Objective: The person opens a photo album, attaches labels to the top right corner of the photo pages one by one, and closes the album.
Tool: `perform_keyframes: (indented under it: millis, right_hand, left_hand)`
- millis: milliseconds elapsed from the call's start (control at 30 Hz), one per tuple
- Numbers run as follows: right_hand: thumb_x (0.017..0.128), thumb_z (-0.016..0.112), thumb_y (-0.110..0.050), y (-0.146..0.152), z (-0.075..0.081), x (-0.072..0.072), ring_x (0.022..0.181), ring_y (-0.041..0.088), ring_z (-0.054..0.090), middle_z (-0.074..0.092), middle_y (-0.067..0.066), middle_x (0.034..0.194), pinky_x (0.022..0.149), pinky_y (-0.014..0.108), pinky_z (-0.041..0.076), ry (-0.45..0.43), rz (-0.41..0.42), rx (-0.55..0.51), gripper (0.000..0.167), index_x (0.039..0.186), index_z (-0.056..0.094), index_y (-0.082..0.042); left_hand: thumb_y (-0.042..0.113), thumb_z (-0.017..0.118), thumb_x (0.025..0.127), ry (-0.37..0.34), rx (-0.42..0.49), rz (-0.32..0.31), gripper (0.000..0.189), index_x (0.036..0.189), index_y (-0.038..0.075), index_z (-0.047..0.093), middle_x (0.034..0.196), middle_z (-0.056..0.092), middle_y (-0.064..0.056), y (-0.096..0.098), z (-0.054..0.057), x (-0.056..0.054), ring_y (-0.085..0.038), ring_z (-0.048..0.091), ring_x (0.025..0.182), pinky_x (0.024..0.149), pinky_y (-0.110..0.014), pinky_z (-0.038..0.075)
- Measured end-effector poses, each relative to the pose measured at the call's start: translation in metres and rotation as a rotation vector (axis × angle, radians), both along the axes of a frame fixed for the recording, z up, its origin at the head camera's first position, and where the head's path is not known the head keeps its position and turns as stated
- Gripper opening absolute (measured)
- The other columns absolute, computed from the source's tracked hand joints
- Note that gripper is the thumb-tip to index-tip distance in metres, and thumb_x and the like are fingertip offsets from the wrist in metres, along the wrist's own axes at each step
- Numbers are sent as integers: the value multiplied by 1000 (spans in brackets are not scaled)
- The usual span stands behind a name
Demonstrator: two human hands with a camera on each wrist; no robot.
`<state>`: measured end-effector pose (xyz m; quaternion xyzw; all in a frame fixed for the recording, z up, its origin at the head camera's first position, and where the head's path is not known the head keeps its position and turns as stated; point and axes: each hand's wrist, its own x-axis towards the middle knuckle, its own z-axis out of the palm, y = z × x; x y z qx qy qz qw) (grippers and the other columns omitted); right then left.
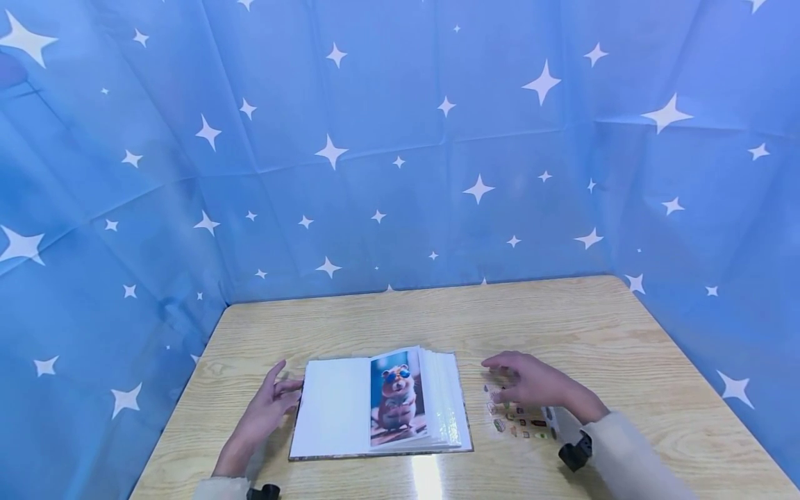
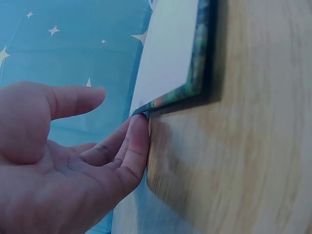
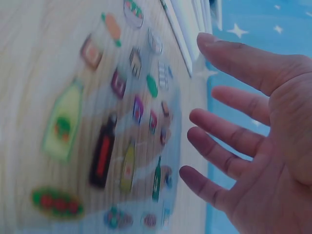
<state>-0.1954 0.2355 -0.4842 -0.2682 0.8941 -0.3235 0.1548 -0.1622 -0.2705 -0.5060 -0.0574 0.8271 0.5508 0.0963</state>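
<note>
The album (image 1: 337,399) lies spread on the table (image 1: 387,319) at the lower centre of the frame, a blank white page at its left and a picture of a hamster in sunglasses (image 1: 396,399) at its right. The left hand (image 1: 265,410) has its thumb free and fingers loosely extended, a fingertip at the cover's edge in the left wrist view, gripping nothing. The right hand (image 1: 531,378) hangs over a clear sticker sheet (image 1: 521,427) at the lower right, fingers spread, holding nothing.

The album probably has moderate weight, with stiff covers and floppy, glossy sleeves that may slip or cling; its outer cover edges look like the best hold, and single leaves by their free edge. The sheet seems light, thin and bendy, hard to lift flat, so a corner would be easiest to pinch.

Around them, a blue star-patterned curtain (image 1: 400,173) fills the upper frame. The right hand covers part of the sheet, and 2 black wrist devices (image 1: 575,451) sit low near the table. Glare whitens the glossy leaves.
</note>
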Motion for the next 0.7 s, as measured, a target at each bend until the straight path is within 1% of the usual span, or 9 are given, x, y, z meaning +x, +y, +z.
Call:
perform_keyframes:
  millis: [100, 167, 300, 367, 433, 533, 700]
  right_hand:
    - [85, 78, -28, 7, 1, 1, 119, 39, 56, 57, 19, 134, 95, 55, 50, -6, -8, -5, 65, 138, 53, 1]
    - [84, 79, -28, 12, -1, 1, 117, 39, 57, 59, 18, 131, 93, 54, 51, -28, -13, -15, 65, 137, 54, 1]
    - [85, 79, -28, 19, -6, -1, 113, 34, 58, 60, 13, 126, 90, 46, 52, -83, -23, -33, 63, 137, 54, -2]
    - [85, 79, -27, 23, -8, -2, 111, 31, 58, 60, 11, 123, 88, 42, 53, -93, -24, -44, 62, 136, 55, -3]
    - [84, 79, -27, 25, -11, -2, 107, 27, 57, 59, 9, 119, 85, 37, 52, -82, -22, -49, 62, 135, 55, -4]
    - [83, 80, -27, 27, -13, -1, 103, 24, 54, 57, 7, 115, 82, 33, 51, -59, -19, -57, 62, 135, 55, -5]
    - [82, 81, -27, 27, -15, 1, 106, 24, 53, 55, 6, 117, 81, 36, 50, -23, -36, -33, 62, 135, 55, -8]
  left_hand:
    - [10, 52, 101, -5, 13, 4, 75, 159, 8, 4, 140, 52, -24, 0, 1, 0, -36, 59, 120, 97, -48, 51]
    - [11, 52, 102, -8, 16, 4, 75, 159, 8, 4, 140, 52, -24, 0, 2, 1, -35, 59, 120, 97, -47, 51]
    - [13, 50, 103, -10, 12, 6, 71, 159, 7, 7, 140, 52, -25, 0, 3, 2, -36, 57, 122, 96, -46, 52]
    - [13, 49, 103, -7, 4, 9, 69, 158, 6, 9, 139, 52, -25, 1, 4, 3, -37, 56, 123, 96, -45, 52]
    - [13, 48, 104, -5, -8, 14, 66, 158, 6, 11, 139, 53, -25, 2, 4, 3, -37, 56, 124, 96, -44, 52]
    - [14, 48, 104, -8, -25, 28, 64, 158, 6, 13, 138, 54, -24, 3, 4, 2, -37, 56, 124, 95, -43, 53]
    - [13, 47, 103, -9, -49, 46, 63, 157, 6, 17, 134, 58, -22, 6, 4, 0, -35, 59, 119, 94, -42, 54]
